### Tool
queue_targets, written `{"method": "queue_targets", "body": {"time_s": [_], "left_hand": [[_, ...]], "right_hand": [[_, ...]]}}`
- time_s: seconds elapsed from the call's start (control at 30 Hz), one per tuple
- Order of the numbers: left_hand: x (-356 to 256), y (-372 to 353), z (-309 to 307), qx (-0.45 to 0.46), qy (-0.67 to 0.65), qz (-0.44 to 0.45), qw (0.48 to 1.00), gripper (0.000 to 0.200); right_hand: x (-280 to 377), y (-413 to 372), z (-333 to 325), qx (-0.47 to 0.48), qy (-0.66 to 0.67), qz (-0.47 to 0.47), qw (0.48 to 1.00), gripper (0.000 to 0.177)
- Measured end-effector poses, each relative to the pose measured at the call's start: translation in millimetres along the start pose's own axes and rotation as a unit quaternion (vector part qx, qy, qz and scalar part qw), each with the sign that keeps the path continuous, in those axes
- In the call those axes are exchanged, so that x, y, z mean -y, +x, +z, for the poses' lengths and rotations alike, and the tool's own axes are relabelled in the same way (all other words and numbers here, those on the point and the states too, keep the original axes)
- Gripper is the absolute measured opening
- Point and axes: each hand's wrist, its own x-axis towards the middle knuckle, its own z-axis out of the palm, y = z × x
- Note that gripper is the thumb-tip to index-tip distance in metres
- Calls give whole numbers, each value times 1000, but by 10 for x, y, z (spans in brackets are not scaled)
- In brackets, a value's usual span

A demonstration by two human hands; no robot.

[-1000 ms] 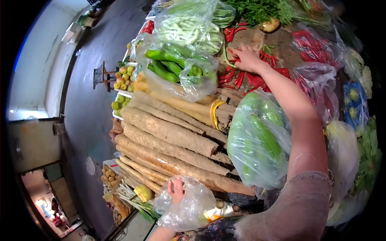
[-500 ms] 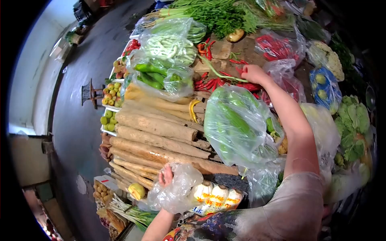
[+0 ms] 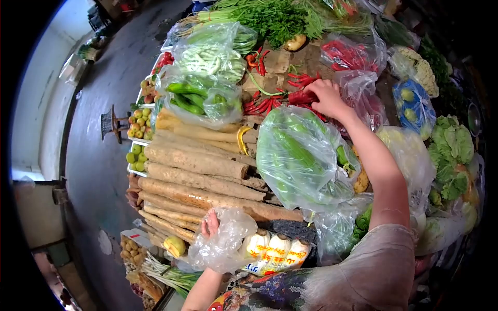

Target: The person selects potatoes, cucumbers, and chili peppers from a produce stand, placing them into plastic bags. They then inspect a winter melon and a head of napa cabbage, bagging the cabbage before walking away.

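Observation:
My right hand (image 3: 328, 99) reaches over the pile at the back, fingers closed on the end of a thick dark red pepper (image 3: 301, 97). Thin red chillies (image 3: 264, 105) lie beside and under it, and a long green stalk (image 3: 259, 87) touches the pile. Close to my body, my left hand (image 3: 210, 226) has curled fingers showing at the edge of a crumpled clear plastic bag (image 3: 228, 246). The bag bunches around this hand and hides its palm. Long brown roots (image 3: 207, 194) lie just beyond it.
A clear bag of large green vegetables (image 3: 298, 155) sits below my right forearm. Bagged green peppers (image 3: 194, 98), red chillies in a bag (image 3: 350, 54) and a cauliflower (image 3: 417, 72) surround the pile. White packaged vegetables (image 3: 277, 249) stand near me. Apples (image 3: 140, 124) line the left edge.
My right hand has come down and closed on the thick red pepper, which has shifted left and up. The view has moved slightly; my left hand stays in the bag.

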Motion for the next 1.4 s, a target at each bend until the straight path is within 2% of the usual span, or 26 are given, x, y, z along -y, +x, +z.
{"method": "queue_targets", "body": {"time_s": [0.1,0.17,0.3,0.33,0.4,0.43,0.47,0.53,0.6,0.67,0.7,0.73,0.77,0.83,0.87,0.93,0.97,1.0,1.07,1.13,1.2,1.23,1.3,1.4], "left_hand": [[-3,-5,24,-3,-9,-3,1000,64],[-4,-19,-6,-4,-31,-8,999,66],[23,15,-85,-3,-119,-26,993,71],[38,16,-93,-2,-142,-32,989,72],[36,-34,113,-30,-141,-40,989,70],[49,-58,233,-61,-139,-41,988,67],[69,-85,318,-61,-135,-44,988,67],[113,-144,436,34,12,-23,999,65],[130,-142,463,28,-23,-34,999,64],[135,-180,534,25,-62,-43,997,64],[149,-202,620,17,-60,-49,997,65],[158,-220,669,11,-58,-53,997,66],[147,-225,679,14,-57,-52,997,66],[111,-208,699,-53,-90,-53,993,65],[109,-217,717,-67,-101,-58,991,65],[102,-252,797,-81,-116,-72,987,65],[102,-282,835,-83,-123,-78,986,64],[113,-306,877,-85,-128,-84,984,64],[131,-357,966,-92,-137,-97,982,64],[140,-411,1035,-95,-147,-112,978,63],[135,-453,1104,-97,-154,-129,975,63],[139,-473,1137,-98,-159,-138,973,63],[134,-528,1204,-98,-172,-155,968,62],[137,-636,1358,-91,-141,-182,969,60]], "right_hand": [[-56,73,332,-43,-22,26,999,54],[-30,163,399,-43,29,80,995,57],[-45,387,329,-7,-42,64,997,51],[-111,483,344,-39,-10,69,997,48],[-127,604,317,-99,20,73,992,51],[-111,670,305,-80,-6,103,992,58],[-108,739,330,-81,-3,100,992,58],[-118,874,405,-35,16,160,986,66],[-149,992,480,-1,31,156,987,69],[-124,1020,577,84,58,159,982,65],[-88,1003,617,78,20,147,986,58],[-66,964,655,81,21,148,985,58],[3,891,616,106,-10,110,988,53],[60,748,617,141,-69,41,987,43],[65,706,567,142,-68,40,987,43],[31,675,408,247,-38,24,968,41],[-109,825,379,296,29,-34,954,38],[-145,956,300,322,56,-30,945,36],[46,1189,20,300,11,36,953,36],[213,1473,18,186,-10,93,978,36],[222,1800,311,54,-1,61,997,51],[231,1952,434,56,3,58,997,51],[386,2206,605,84,72,60,992,68],[522,2533,865,70,76,101,989,72]]}}
